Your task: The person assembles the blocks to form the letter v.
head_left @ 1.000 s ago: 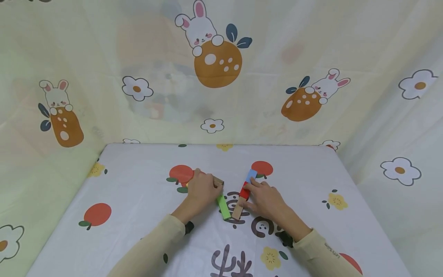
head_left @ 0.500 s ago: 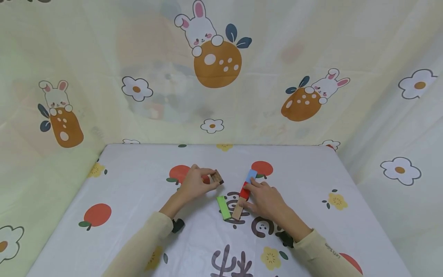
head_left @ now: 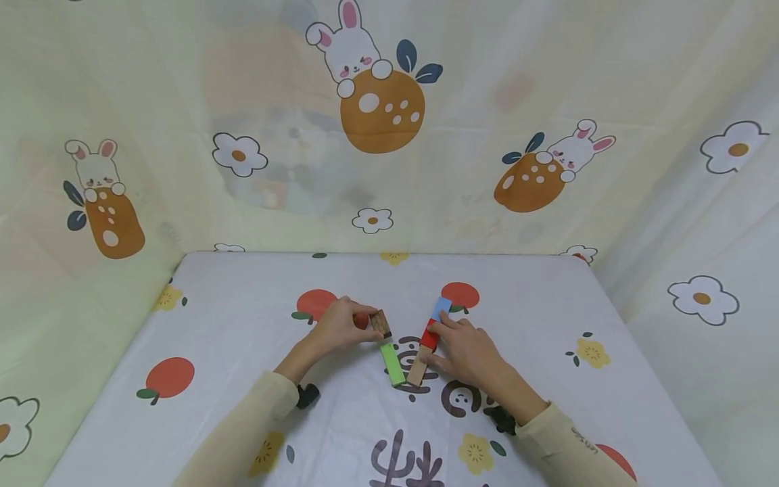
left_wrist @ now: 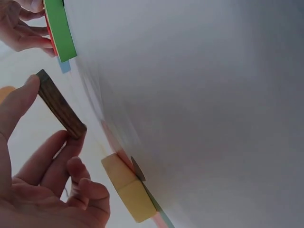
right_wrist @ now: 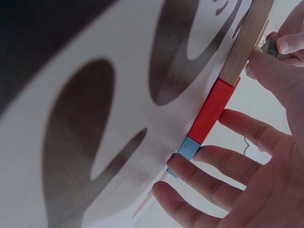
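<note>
Between thumb and fingertips my left hand (head_left: 336, 329) pinches a dark brown wooden block (head_left: 380, 324), just beyond the far end of the green block (head_left: 393, 365). In the left wrist view the brown block (left_wrist: 61, 104) spans thumb and finger. My right hand (head_left: 470, 348) rests its fingers along a slanting row: a light wood block (head_left: 418, 366) nearest, a red block (head_left: 429, 334), then a blue block (head_left: 441, 308). The right wrist view shows relaxed fingers beside the red block (right_wrist: 211, 111). Near ends of green and light wood lie close together.
Past my left hand, the left wrist view shows a light wood block (left_wrist: 119, 172) and a yellow block (left_wrist: 137, 201) end to end on the cloth; the head view hides them. A printed cloth (head_left: 535, 304) covers the table, with a patterned curtain (head_left: 462, 182) behind.
My left hand has moved off the green block, lifted the brown block and brought it back toward the green block's far end, turning it. My right hand stays in place.
</note>
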Motion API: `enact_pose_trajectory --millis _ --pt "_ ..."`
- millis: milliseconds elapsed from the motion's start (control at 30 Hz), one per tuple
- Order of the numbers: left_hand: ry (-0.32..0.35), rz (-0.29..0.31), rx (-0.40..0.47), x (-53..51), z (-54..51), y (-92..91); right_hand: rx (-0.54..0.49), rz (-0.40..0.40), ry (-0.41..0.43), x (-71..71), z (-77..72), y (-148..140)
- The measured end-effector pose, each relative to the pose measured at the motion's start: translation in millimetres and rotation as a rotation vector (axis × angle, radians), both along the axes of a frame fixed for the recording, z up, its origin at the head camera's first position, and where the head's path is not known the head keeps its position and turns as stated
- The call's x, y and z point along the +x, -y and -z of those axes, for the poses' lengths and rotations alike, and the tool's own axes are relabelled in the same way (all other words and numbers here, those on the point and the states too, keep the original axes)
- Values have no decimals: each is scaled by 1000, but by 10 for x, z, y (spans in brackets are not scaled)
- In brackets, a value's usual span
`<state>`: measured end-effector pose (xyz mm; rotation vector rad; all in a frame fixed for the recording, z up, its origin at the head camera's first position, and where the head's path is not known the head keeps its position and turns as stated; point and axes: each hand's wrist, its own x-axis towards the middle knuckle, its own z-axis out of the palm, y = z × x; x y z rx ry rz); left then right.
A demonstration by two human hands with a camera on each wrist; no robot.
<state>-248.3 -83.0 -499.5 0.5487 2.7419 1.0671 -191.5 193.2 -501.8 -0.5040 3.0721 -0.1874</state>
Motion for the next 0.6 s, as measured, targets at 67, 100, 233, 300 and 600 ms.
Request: enact_pose_trajectory --millis 67,100,233,300,600 --pt "-4 7 4 -8 4 -7 0 0 2 2 -2 -1" --pt "-4 10 6 -10 7 -10 1 1 3 3 -2 -1" --pt "5 11 10 -15 16 -22 0 5 7 2 -8 -1" --pt "12 12 5 -12 23 -26 -2 8 10 3 -11 0" --pt "30 28 -22 -11 29 -27 -9 12 15 9 -12 -3"
